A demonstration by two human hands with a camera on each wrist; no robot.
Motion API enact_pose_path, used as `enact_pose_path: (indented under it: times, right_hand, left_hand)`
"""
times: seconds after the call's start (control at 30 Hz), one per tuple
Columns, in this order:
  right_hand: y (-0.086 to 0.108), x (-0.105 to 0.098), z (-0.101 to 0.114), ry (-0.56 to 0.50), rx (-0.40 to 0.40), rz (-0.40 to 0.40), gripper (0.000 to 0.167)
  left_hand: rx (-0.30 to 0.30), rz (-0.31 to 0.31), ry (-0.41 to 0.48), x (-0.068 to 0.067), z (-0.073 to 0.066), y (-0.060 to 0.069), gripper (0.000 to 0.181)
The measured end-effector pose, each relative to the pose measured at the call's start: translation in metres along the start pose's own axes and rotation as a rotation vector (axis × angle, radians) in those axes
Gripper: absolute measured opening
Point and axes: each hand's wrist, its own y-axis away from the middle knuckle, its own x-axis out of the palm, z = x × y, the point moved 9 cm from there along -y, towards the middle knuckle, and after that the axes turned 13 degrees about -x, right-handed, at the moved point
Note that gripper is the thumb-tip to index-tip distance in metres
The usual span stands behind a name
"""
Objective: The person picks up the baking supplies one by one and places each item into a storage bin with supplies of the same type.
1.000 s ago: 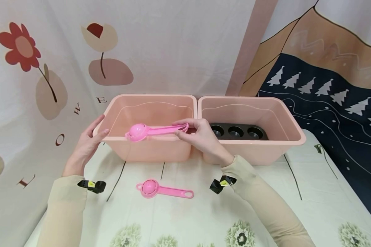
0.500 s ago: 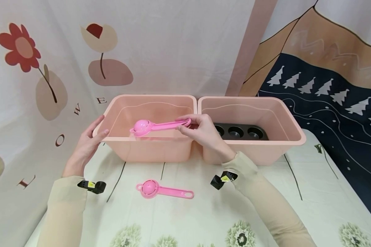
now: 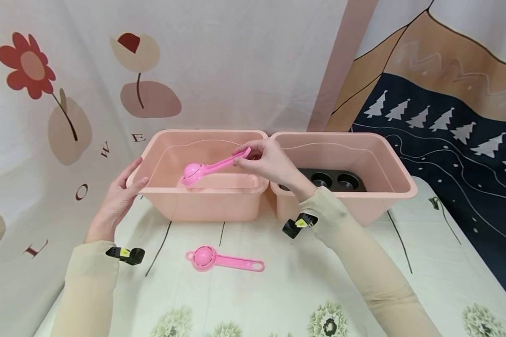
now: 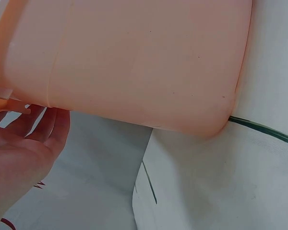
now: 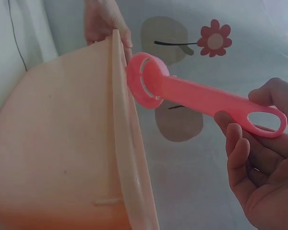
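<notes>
My right hand [image 3: 271, 161] pinches the handle end of a pink egg separator [image 3: 212, 167] over the left pink plastic bin [image 3: 206, 206]. The separator tilts, its slotted cup lower than its handle; in the right wrist view the cup [image 5: 146, 79] appears near the bin's rim. My left hand [image 3: 118, 196] holds the left bin at its near left corner, thumb at the rim and fingers along the outer side. In the left wrist view, these fingers [image 4: 50, 127] lie partly behind the bin wall. A second pink egg separator [image 3: 224, 259] lies on the cloth in front.
Close against the left bin's right side stands another pink bin [image 3: 337, 208]. Inside it is a dark muffin tin [image 3: 335, 181], partly hidden by my right hand and the rim. A patterned cloth [image 3: 253, 75] hangs behind both bins.
My right hand has moved up and farther over the left bin, lifting the separator's handle so that it slopes more. My left hand and the separator on the cloth have stayed put.
</notes>
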Motion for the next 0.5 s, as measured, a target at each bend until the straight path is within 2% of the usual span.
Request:
enact_pose_path:
  times: [0.1, 0.23, 0.33, 0.5]
  right_hand:
    - [-0.008, -0.001, -0.001, 0.025, -0.018, 0.022, 0.018]
    - [-0.014, 0.0, -0.005, 0.003, -0.014, 0.036, 0.012]
    - [-0.015, 0.001, -0.008, -0.002, -0.007, 0.043, 0.006]
    - [-0.014, 0.001, -0.015, 0.028, 0.024, 0.053, 0.009]
  left_hand:
    - [0.005, 0.007, 0.015, 0.0, 0.0, 0.0, 0.068]
    - [0.004, 0.006, 0.018, 0.001, 0.001, 0.0, 0.068]
    - [0.0, -0.007, -0.002, 0.0, 0.0, 0.0, 0.068]
    - [0.006, -0.006, 0.006, 0.0, -0.001, 0.0, 0.068]
